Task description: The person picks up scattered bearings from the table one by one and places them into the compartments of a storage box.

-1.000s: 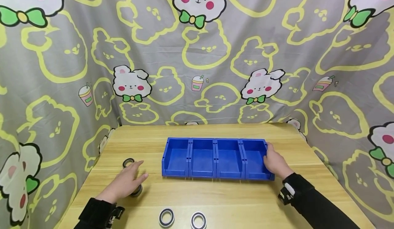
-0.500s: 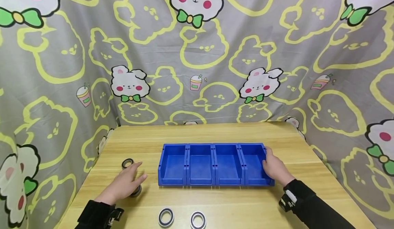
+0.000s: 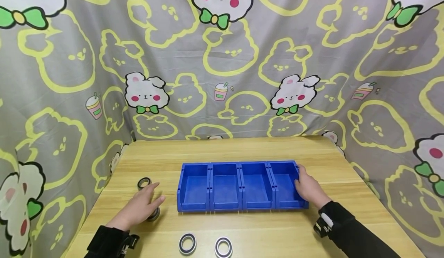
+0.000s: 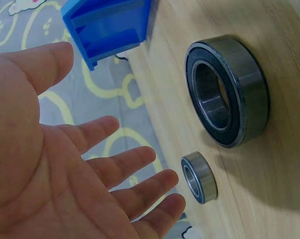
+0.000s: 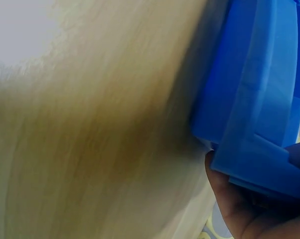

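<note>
A row of joined blue storage bins (image 3: 223, 205) lies in the middle of the head view, the open tops facing up. My right hand (image 3: 311, 188) grips the right end wall of the row. In the right wrist view, fingers (image 5: 225, 196) curl round a corner of the blue plastic; part of that hand is hidden. My left hand (image 3: 136, 208) is spread with relaxed fingers, holding nothing. Beside it are two ball bearings, one past the fingertips (image 3: 139, 184) and another partly hidden under the thumb side (image 3: 155, 215). In the left wrist view, the nearer bearing (image 4: 253, 94) looks larger.
Two more bearings lie flat near the front of the wooden table (image 3: 263, 231), a left one (image 3: 181, 245) and a right one (image 3: 217, 247). Patterned grey curtain (image 3: 194, 65) hangs behind the table and on both sides.
The row of bins has moved toward me and slightly left, with my right hand still gripping its end. My left hand and the bearings have hardly moved.
</note>
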Demonstrator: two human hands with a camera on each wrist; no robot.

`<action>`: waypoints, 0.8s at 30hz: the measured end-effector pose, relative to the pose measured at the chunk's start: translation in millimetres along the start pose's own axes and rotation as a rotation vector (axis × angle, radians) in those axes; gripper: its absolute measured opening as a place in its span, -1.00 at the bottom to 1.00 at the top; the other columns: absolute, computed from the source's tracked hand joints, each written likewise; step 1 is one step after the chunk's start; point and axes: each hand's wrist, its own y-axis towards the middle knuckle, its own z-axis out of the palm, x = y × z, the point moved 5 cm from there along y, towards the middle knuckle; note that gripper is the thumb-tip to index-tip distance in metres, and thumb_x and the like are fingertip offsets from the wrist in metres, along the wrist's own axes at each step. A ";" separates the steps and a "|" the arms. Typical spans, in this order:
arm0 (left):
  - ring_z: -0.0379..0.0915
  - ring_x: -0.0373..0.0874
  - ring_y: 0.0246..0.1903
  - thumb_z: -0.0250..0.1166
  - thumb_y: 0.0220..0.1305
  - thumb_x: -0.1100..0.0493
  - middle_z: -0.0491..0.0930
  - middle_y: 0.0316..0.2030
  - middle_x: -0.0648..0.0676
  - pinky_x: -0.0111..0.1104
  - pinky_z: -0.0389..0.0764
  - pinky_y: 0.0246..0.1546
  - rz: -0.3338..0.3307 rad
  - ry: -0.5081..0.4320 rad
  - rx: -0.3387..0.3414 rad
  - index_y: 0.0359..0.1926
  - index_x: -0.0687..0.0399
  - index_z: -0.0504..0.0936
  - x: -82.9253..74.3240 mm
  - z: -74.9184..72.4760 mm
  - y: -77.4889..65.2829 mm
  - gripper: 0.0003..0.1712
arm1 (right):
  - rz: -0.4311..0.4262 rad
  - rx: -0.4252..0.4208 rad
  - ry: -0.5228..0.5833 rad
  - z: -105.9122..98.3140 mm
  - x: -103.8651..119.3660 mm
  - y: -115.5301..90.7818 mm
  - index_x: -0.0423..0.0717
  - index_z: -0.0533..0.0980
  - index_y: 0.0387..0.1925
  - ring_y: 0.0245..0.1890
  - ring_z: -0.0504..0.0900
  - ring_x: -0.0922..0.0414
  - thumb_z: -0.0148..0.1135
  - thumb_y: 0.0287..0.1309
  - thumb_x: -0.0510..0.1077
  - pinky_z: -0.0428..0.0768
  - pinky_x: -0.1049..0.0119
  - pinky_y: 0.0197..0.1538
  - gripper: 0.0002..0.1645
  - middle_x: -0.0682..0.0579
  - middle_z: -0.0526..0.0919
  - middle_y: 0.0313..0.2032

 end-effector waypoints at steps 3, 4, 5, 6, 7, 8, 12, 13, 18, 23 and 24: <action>0.05 0.49 0.37 0.04 0.44 -0.34 0.14 0.40 0.52 0.35 0.14 0.27 0.000 0.000 -0.005 0.48 0.36 0.16 0.5 -0.4 0.5 -0.03 | 0.008 -0.002 -0.001 -0.2 -0.7 0.9 -0.55 -0.11 0.42 -0.03 0.61 -0.38 -0.06 0.39 -0.33 0.60 -0.22 -0.05 -0.27 -0.66 0.42 0.09; 0.05 0.49 0.37 0.04 0.43 -0.35 0.14 0.40 0.52 0.36 0.14 0.26 0.000 -0.001 -0.006 0.48 0.37 0.16 0.7 -0.4 1.0 -0.03 | 0.007 -0.006 -0.003 -0.3 -0.7 1.3 -0.56 -0.11 0.41 -0.04 0.61 -0.38 -0.06 0.39 -0.33 0.60 -0.22 -0.06 -0.27 -0.66 0.42 0.08; 0.05 0.49 0.37 0.04 0.44 -0.34 0.14 0.40 0.52 0.35 0.14 0.26 -0.001 -0.003 -0.006 0.48 0.36 0.16 1.2 -0.2 1.2 -0.04 | 0.008 -0.008 -0.005 -0.4 -0.9 1.9 -0.55 -0.10 0.41 -0.04 0.61 -0.38 -0.06 0.39 -0.33 0.59 -0.22 -0.05 -0.27 -0.66 0.43 0.08; 0.05 0.49 0.37 0.04 0.44 -0.34 0.14 0.40 0.52 0.35 0.15 0.26 -0.003 -0.006 -0.004 0.48 0.36 0.16 1.8 0.1 1.4 -0.04 | 0.009 -0.011 -0.007 -0.4 -0.9 2.3 -0.55 -0.09 0.41 -0.05 0.62 -0.38 -0.06 0.39 -0.33 0.60 -0.22 -0.06 -0.28 -0.66 0.43 0.08; 0.05 0.50 0.37 0.04 0.44 -0.34 0.14 0.40 0.51 0.35 0.15 0.26 -0.005 -0.009 -0.001 0.48 0.36 0.16 2.6 0.7 1.7 -0.04 | 0.012 -0.011 -0.011 -0.2 -1.0 2.9 -0.55 -0.09 0.41 -0.07 0.63 -0.37 -0.06 0.39 -0.33 0.60 -0.21 -0.07 -0.28 -0.65 0.44 0.06; 0.05 0.50 0.36 0.05 0.44 -0.33 0.14 0.40 0.51 0.35 0.16 0.26 -0.007 -0.012 0.000 0.48 0.36 0.16 3.5 1.2 1.7 -0.04 | 0.014 -0.012 -0.012 -0.2 -0.7 3.4 -0.55 -0.09 0.41 -0.08 0.63 -0.36 -0.06 0.39 -0.32 0.60 -0.21 -0.08 -0.28 -0.65 0.45 0.05; 0.07 0.52 0.35 0.06 0.46 -0.28 0.15 0.40 0.52 0.33 0.20 0.25 -0.014 -0.005 0.002 0.47 0.37 0.17 7.3 3.9 3.7 -0.08 | 0.033 0.003 -0.011 1.3 0.1 5.2 -0.55 -0.11 0.41 -0.15 0.66 -0.31 -0.07 0.40 -0.32 0.62 -0.18 -0.13 -0.28 -0.64 0.48 0.01; 0.06 0.52 0.35 0.08 0.46 -0.26 0.15 0.40 0.51 0.33 0.19 0.26 -0.020 -0.006 0.001 0.47 0.37 0.17 8.3 4.4 4.0 -0.10 | 0.037 0.008 -0.010 1.5 0.4 5.6 -0.55 -0.11 0.42 -0.15 0.66 -0.31 -0.07 0.40 -0.31 0.62 -0.18 -0.13 -0.27 -0.64 0.48 0.01; 0.06 0.50 0.36 0.12 0.48 -0.17 0.15 0.40 0.52 0.33 0.17 0.27 -0.015 -0.006 -0.006 0.47 0.38 0.18 11.0 6.4 6.6 -0.15 | 0.045 0.026 -0.008 2.7 0.8 5.9 -0.55 -0.14 0.42 -0.12 0.65 -0.32 -0.08 0.40 -0.31 0.61 -0.19 -0.10 -0.26 -0.65 0.46 0.03; 0.04 0.52 0.36 0.12 0.48 -0.16 0.13 0.39 0.55 0.34 0.16 0.27 -0.002 -0.014 -0.008 0.46 0.41 0.17 13.3 7.0 9.1 -0.15 | 0.045 0.034 -0.011 3.2 -0.2 7.0 -0.54 -0.16 0.43 -0.18 0.68 -0.24 -0.08 0.41 -0.31 0.63 -0.14 -0.15 -0.25 -0.63 0.50 -0.01; 0.04 0.52 0.36 0.12 0.48 -0.16 0.12 0.39 0.56 0.34 0.16 0.27 -0.003 -0.014 -0.008 0.46 0.42 0.17 13.9 6.8 9.5 -0.15 | 0.045 0.036 -0.010 3.1 -0.5 7.4 -0.54 -0.16 0.43 -0.20 0.68 -0.21 -0.08 0.41 -0.31 0.63 -0.13 -0.17 -0.25 -0.61 0.51 -0.03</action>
